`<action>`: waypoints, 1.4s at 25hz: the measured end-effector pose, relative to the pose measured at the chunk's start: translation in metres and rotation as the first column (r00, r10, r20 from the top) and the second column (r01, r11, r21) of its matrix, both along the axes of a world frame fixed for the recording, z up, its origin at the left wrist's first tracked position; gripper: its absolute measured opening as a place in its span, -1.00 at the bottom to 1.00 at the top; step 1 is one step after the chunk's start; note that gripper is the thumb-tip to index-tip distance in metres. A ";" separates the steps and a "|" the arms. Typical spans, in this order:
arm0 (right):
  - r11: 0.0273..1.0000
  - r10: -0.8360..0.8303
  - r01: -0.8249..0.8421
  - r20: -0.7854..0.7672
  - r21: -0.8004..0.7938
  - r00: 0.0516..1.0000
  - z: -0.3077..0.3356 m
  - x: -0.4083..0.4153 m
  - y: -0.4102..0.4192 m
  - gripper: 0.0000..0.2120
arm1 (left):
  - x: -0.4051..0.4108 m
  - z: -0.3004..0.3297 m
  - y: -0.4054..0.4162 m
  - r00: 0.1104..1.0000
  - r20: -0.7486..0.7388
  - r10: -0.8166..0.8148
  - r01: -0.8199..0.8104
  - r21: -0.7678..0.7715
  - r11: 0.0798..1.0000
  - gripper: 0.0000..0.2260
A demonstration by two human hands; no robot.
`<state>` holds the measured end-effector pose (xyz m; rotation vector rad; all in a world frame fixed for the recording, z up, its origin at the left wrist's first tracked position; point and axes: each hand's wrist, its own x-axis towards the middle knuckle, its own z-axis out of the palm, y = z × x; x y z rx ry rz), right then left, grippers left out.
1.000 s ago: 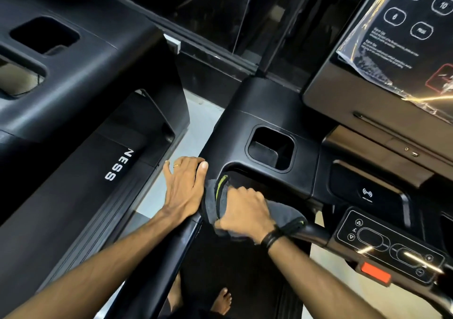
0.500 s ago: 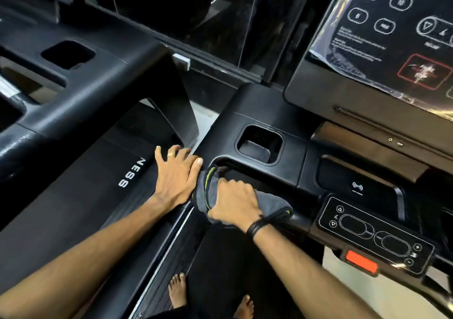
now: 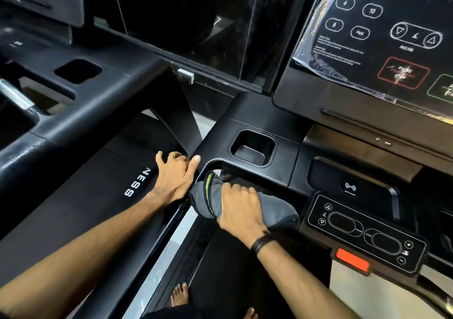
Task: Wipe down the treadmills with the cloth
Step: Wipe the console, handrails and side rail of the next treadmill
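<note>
Since the earlier frame the left hand (image 3: pixel 175 177) has shifted: its thumb now hooks over the corner of the treadmill console (image 3: pixel 257 120) and its fingers curl round the outer edge, where before it lay flatter. The right hand (image 3: pixel 241 208) remains clamped on the grey cloth (image 3: pixel 208 196), pressing it against the handrail just below the console's cup recess (image 3: pixel 252 147).

Progress, as a judgement: early to middle. Only the rail junction below the recess is under the cloth. The recess, the control pad (image 3: pixel 362 230) to the right of it, the display panel (image 3: pixel 382 36) above it and the neighbouring treadmill (image 3: pixel 81 112) to the left show no cloth contact and appear outstanding.

Clearance: the console overhang closes in directly above the cloth. Open travel lies rightward along the rail toward the control pad. The orange stop key (image 3: pixel 351 259) sits below the pad and should be avoided.
</note>
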<state>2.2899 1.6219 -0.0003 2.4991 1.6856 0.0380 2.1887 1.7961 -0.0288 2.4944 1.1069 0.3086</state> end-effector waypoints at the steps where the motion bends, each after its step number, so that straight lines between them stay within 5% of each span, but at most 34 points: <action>1: 0.999 0.003 -0.007 0.098 0.032 0.995 -0.003 -0.001 -0.011 -0.60 | -0.001 -0.001 0.000 1.000 -0.001 -0.009 0.009 0.002 1.000 -0.21; 2: 1.000 -0.017 0.018 0.082 -0.021 0.997 0.002 0.008 -0.014 -0.59 | 0.000 -0.003 0.000 1.000 -0.005 -0.018 0.018 0.011 1.000 -0.22; 4: 0.986 -0.057 0.022 -0.207 -0.168 0.977 0.022 0.033 -0.005 -0.54 | 0.001 -0.004 0.000 1.000 -0.015 -0.023 0.024 0.028 0.999 -0.24; 5: 0.965 -0.123 0.013 -0.409 -0.261 0.904 0.030 0.044 0.001 -0.52 | 0.002 -0.003 -0.001 1.000 -0.016 -0.019 0.020 0.029 0.999 -0.26; 7: 0.921 -0.240 -0.001 -0.570 -0.389 0.786 0.041 0.055 0.011 -0.49 | 0.003 0.000 -0.005 1.000 -0.018 -0.018 0.019 0.032 0.999 -0.25; 9: 0.959 -0.171 0.038 -0.467 -0.280 0.868 0.034 0.046 0.004 -0.52 | 0.001 0.001 -0.009 0.999 -0.022 -0.030 0.031 0.045 0.999 -0.22; 11: 0.999 -0.008 0.005 -0.076 -0.037 0.997 0.012 0.023 -0.027 -0.53 | 0.000 0.001 -0.010 1.000 -0.014 -0.019 0.020 0.043 0.999 -0.22; 13: 1.000 0.023 -0.022 0.117 -0.007 0.993 0.008 0.019 -0.048 -0.50 | 0.000 -0.001 -0.010 1.000 -0.011 -0.014 0.014 0.043 0.999 -0.22; 18: 0.967 -0.122 0.028 -0.365 -0.252 0.923 0.037 0.063 -0.027 -0.43 | -0.001 -0.004 -0.006 1.000 0.005 -0.005 0.005 0.034 0.999 -0.28; 22: 1.000 0.014 -0.013 0.102 -0.011 0.995 0.008 0.030 -0.059 -0.49 | -0.002 -0.004 -0.009 0.999 0.038 0.016 -0.017 0.029 0.999 -0.21; 24: 0.999 0.000 0.005 0.128 -0.042 0.992 0.012 0.033 -0.062 -0.47 | -0.002 -0.007 -0.008 0.999 0.042 0.011 -0.012 0.044 0.999 -0.26; 26: 0.983 -0.060 0.037 -0.122 -0.180 0.991 0.032 0.051 -0.045 -0.44 | 0.000 -0.009 -0.006 0.998 0.055 0.004 -0.008 0.064 0.998 -0.32; 28: 0.930 -0.227 0.048 -0.467 -0.364 0.855 0.047 0.067 -0.024 -0.42 | 0.001 -0.010 -0.005 0.998 0.061 0.017 -0.021 0.066 0.998 -0.32; 30: 0.891 -0.319 0.050 -0.544 -0.451 0.776 0.050 0.072 -0.014 -0.43 | 0.002 -0.012 -0.007 0.998 0.059 0.022 -0.026 0.073 0.997 -0.30; 32: 0.928 -0.253 0.094 -0.425 -0.360 0.869 0.040 0.060 -0.020 -0.45 | 0.000 -0.012 -0.008 0.998 0.062 0.027 -0.031 0.063 0.998 -0.32; 35: 0.994 -0.062 0.062 -0.004 -0.085 0.998 0.020 0.032 -0.047 -0.46 | -0.001 -0.010 -0.009 0.996 0.079 0.029 -0.032 0.037 0.999 -0.32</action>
